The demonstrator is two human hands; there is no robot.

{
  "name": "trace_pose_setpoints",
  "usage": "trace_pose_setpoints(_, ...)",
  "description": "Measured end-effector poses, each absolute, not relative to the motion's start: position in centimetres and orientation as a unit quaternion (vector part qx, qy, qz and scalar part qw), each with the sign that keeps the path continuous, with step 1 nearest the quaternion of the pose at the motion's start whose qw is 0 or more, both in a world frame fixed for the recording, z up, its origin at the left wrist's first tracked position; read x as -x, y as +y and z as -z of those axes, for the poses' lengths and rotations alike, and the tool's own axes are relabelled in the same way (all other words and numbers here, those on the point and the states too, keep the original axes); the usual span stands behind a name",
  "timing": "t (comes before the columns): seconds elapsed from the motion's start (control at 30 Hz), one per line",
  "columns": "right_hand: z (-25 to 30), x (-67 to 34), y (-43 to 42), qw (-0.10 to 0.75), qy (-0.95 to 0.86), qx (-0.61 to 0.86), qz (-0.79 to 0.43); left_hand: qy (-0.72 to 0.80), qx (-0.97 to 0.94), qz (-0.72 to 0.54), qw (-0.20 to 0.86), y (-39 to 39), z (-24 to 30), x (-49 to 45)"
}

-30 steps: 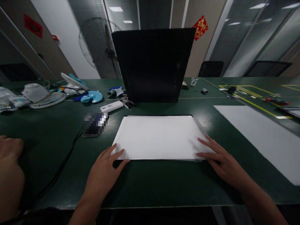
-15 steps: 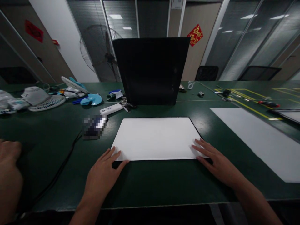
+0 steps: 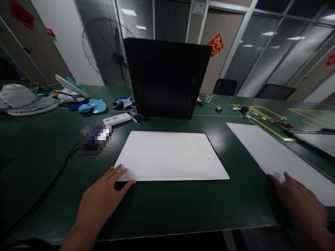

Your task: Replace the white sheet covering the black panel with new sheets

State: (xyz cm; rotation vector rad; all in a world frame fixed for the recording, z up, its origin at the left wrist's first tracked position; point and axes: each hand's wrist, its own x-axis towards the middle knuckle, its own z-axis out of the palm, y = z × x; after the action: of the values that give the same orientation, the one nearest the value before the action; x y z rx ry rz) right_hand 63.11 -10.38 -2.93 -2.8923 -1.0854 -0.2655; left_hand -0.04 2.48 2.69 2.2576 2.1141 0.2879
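A flat white panel with a thin dark edge lies on the green table in front of me. My left hand rests at its near left corner, fingertips on the white surface and thumb at the front edge, fingers apart. Off to the right, my right hand is at the left edge of a larger white sheet. Its thumb and index finger are apart there, the hand is somewhat blurred, and the other fingers are mostly hidden.
Behind the panel stands a large black screen-like board. To the left are a blurred-out device with a dark cable, a white stick-shaped device, blue fan blades and fan parts. A red-handled tool lies far right.
My right hand has left the panel's near right corner and moved right to the larger sheet. My left hand stays on the panel. The view has turned slightly right; another arm at far left is gone.
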Motion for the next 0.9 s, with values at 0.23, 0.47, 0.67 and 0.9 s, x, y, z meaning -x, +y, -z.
trace_pose_setpoints(0.23,1.0,-60.3,-8.7,0.026,-0.338,0.937,0.083,0.682,-0.726,-0.086,0.022,2.2,-3.1,-0.2)
trace_pose_setpoints(0.47,0.5,-59.7,-9.4,0.075,-0.385,0.908,0.147,0.681,-0.726,-0.090,0.023,2.3,-3.0,0.0)
trace_pose_setpoints(0.67,-0.3,-57.2,-7.8,0.191,-0.540,0.802,0.172,0.682,-0.724,-0.096,0.034,2.3,-2.7,0.2)
trace_pose_setpoints(0.9,0.7,-52.1,-4.9,0.260,-0.702,0.663,0.026,0.721,-0.676,-0.136,0.064,2.2,-3.4,-0.4)
